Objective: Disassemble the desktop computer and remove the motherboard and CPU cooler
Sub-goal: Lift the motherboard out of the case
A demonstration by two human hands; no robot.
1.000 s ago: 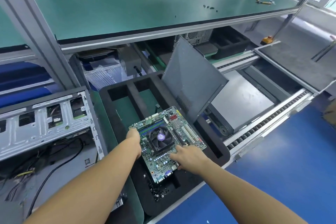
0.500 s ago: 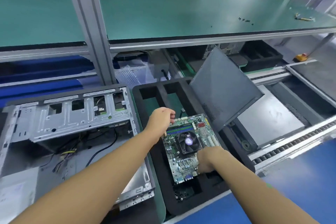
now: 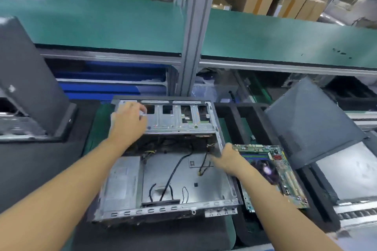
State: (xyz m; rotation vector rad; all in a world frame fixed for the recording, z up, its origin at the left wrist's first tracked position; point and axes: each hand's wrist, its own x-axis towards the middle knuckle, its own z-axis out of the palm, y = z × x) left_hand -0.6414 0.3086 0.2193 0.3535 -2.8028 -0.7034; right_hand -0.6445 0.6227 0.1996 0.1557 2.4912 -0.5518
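The motherboard [image 3: 282,171] has been let go. A second ago it was carried by both hands over the black foam tray [image 3: 242,112]. Half a second ago it had been set down, with only the right hand still on it. Now it is seen lying flat in that tray, just to the right of the computer case [image 3: 173,181], with the CPU cooler [image 3: 265,169] still seated on it.

Both hands have been brought over to the case. The left hand [image 3: 127,122] is laid on the case's far metal wall, fingers spread over the perforated frame. Whether they are hooked round its edge cannot be told through the blur. The right hand [image 3: 226,159] appears to be closed over the case's right wall, with the thumb towards the inside. Its wrist and forearm cross the board's near-left corner.

Inside the case only loose cables [image 3: 175,171] and a silver box [image 3: 122,179] at the left are left showing on a bare floor plate. A grey side panel [image 3: 312,126] is propped at a slant to the right of the case, beyond the board.

From this it is judged that the board has been taken out and stowed, so that part of the task is done. The cooler has not yet been parted from the board. The emptied case is probably about to be shifted or turned. The dangling cables could snag if that is done quickly.
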